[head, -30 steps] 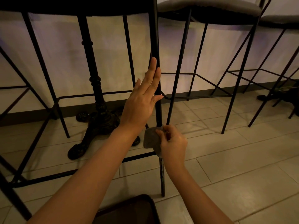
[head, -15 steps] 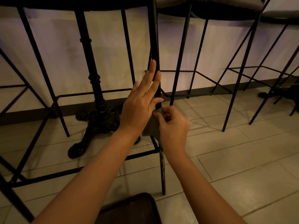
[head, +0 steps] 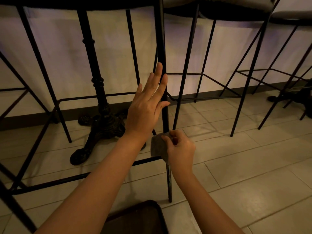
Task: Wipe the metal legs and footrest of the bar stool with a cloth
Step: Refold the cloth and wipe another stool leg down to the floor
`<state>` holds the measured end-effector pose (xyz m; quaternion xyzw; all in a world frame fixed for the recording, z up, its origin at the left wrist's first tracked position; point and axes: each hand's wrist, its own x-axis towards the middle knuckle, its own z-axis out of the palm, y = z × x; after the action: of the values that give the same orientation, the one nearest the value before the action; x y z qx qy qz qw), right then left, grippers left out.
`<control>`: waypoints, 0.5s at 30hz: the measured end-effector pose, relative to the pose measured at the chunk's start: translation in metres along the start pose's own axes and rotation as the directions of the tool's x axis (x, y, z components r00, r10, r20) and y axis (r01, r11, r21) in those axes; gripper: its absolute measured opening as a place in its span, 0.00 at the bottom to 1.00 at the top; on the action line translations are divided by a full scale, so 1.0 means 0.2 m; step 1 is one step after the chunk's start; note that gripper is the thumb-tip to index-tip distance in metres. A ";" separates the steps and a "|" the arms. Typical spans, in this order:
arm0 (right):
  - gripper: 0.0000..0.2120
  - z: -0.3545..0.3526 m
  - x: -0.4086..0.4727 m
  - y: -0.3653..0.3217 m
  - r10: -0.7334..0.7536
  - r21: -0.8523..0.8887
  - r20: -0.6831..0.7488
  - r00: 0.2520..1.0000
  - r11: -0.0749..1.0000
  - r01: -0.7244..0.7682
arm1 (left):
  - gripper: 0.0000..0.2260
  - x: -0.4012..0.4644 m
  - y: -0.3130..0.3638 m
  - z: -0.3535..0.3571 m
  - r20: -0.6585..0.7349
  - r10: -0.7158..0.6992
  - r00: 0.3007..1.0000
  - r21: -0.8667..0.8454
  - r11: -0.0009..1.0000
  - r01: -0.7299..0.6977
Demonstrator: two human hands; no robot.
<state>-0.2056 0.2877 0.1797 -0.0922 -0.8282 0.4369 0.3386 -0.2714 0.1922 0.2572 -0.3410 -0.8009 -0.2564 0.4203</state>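
Compared with half a second back, the right hand (head: 181,149) has slid down the front leg (head: 162,48) of the bar stool (head: 81,2) with the cloth (head: 157,146). Back then it sat up just under the left hand's thumb; now it's down right above where the footrest bar (head: 70,179) meets the leg. That's about the same spot as a second ago, so it looks like an up-and-down stroke. The left hand (head: 145,107) has barely budged.

Pose-wise, the left hand is flat and upright, fingers straight and together, pointing up along the leg. The fingertips and thumb lie against the black tube, not wrapped round it — more a steadying touch than a grip. Its forearm comes in diagonally from the lower left.

The right hand is curled, fingers and thumb bunched round the grey cloth, which is wrapped against the leg. The leg disappears behind cloth and hand and comes out again below the wrist, running down to the tiled floor (head: 253,166).

Other stuff: an ornate cast-iron table base (head: 99,115) behind the stool, more black-legged stools (head: 249,81) off to the right along a pale wall, and a dark rounded tray-ish thing (head: 135,218) at the bottom edge — can't tell what it is.
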 end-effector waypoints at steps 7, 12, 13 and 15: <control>0.08 -0.03 0.07 -0.03 0.051 0.073 0.045 0.998 0.996 -0.054 | 0.32 -0.02 0.01 0.02 -0.004 -0.003 1.000 0.010 1.000 0.003; 0.07 -0.01 0.05 0.01 -0.064 0.078 -0.019 0.998 0.995 0.065 | 0.33 -0.07 0.00 0.05 0.006 0.024 1.000 0.000 1.000 -0.024; 0.07 0.00 0.03 0.05 -0.077 0.054 -0.032 0.996 0.995 0.079 | 0.33 -0.08 0.00 0.05 0.006 0.025 1.000 -0.007 1.000 -0.025; 0.06 0.02 -0.04 0.13 -0.076 -0.005 -0.031 0.997 0.997 0.075 | 0.33 -0.07 -0.01 0.06 0.002 0.027 1.000 -0.028 0.999 -0.027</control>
<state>-0.2060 0.2976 0.1530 -0.0683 -0.8265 0.4207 0.3677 -0.2719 0.1949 0.2382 -0.3580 -0.7931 -0.2612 0.4179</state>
